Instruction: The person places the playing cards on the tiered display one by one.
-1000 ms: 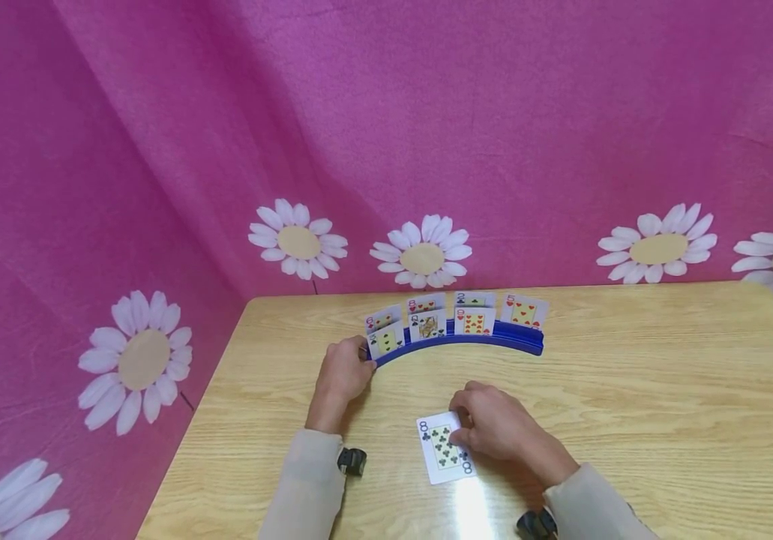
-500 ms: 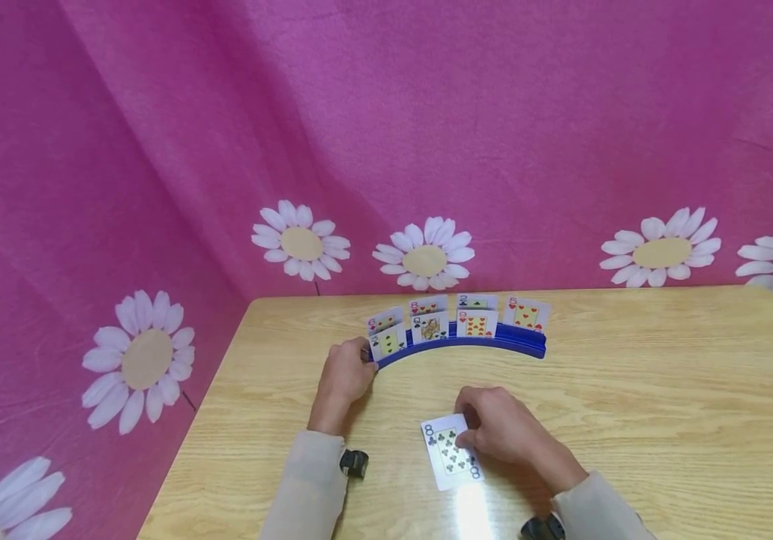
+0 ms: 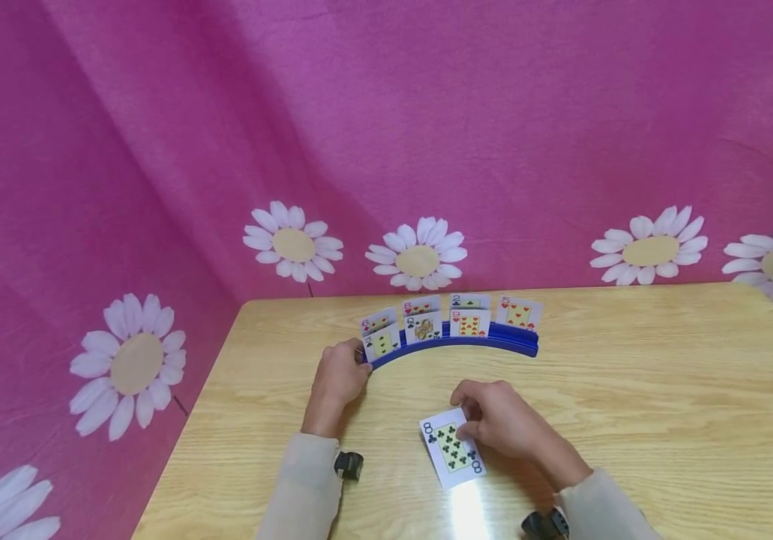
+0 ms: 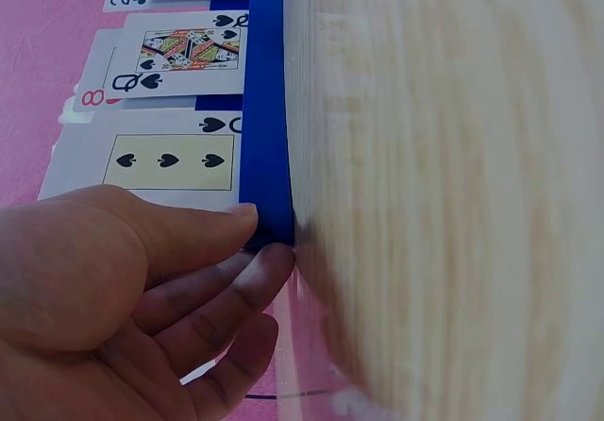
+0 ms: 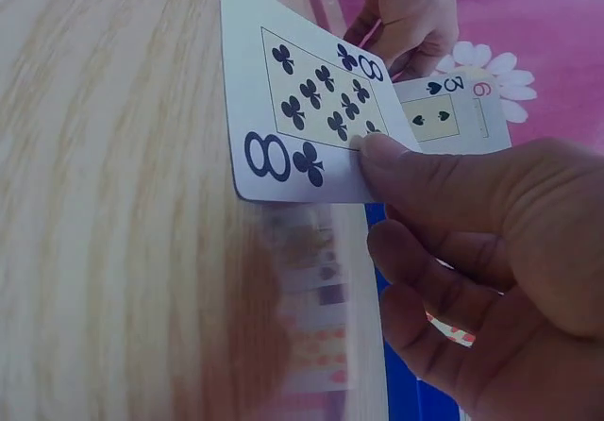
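My right hand [image 3: 502, 420] pinches an eight of clubs [image 3: 450, 448] by its right edge, face up. In the right wrist view the playing card [image 5: 316, 100] is tilted, with the thumb on its face and the other fingers curled behind. My left hand [image 3: 339, 373] grips the left end of a curved blue card holder [image 3: 521, 345]. Its thumb lies on the holder's front wall in the left wrist view, close to a three of spades [image 4: 168, 161]. In the front row also stand a queen of spades [image 3: 423, 328] and a nine of hearts [image 3: 470, 324].
Behind these, the back row has a red six [image 3: 378, 318], a red eight [image 3: 420, 304], a black two [image 3: 469, 301] and a five of hearts [image 3: 519, 312]. The wooden table [image 3: 663, 405] meets a pink daisy-printed cloth [image 3: 528, 150] at its back and left.
The eight of clubs has turned slightly and shifted a little to the right with my right hand. My left hand keeps its hold on the card holder.
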The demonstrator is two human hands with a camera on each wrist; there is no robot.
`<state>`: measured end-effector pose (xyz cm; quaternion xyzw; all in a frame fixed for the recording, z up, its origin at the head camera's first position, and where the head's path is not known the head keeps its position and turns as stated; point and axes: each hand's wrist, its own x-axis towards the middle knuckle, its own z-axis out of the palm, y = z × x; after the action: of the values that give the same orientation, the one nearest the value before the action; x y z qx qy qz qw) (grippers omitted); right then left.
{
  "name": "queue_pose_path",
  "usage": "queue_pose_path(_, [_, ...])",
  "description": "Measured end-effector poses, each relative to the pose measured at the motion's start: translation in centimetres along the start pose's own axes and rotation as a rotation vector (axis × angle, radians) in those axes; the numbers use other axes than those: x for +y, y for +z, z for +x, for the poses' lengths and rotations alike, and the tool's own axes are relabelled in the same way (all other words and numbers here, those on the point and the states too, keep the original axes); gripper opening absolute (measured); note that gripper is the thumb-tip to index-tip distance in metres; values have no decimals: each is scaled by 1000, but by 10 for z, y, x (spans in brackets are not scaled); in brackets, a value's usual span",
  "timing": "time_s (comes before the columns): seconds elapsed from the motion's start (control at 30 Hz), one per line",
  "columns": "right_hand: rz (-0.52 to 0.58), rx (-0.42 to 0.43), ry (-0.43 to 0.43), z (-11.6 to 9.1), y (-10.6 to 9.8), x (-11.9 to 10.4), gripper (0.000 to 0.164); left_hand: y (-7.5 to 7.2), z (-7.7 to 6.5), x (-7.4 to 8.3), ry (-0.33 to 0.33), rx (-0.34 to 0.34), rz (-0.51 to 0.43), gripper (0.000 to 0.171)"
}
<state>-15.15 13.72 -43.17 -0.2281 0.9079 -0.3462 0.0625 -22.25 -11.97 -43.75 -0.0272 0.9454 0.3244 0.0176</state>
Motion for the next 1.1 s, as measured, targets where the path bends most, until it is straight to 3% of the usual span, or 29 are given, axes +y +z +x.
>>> queue_pose_path(0.53, [27,24,-55,-11,-11,-3,22,0,1,2,5,-2,6,37])
queue_pose_path(1.1, [122,-30,-89,-23,-22,-4,23,0,-1,2,-7,5,-6,37])
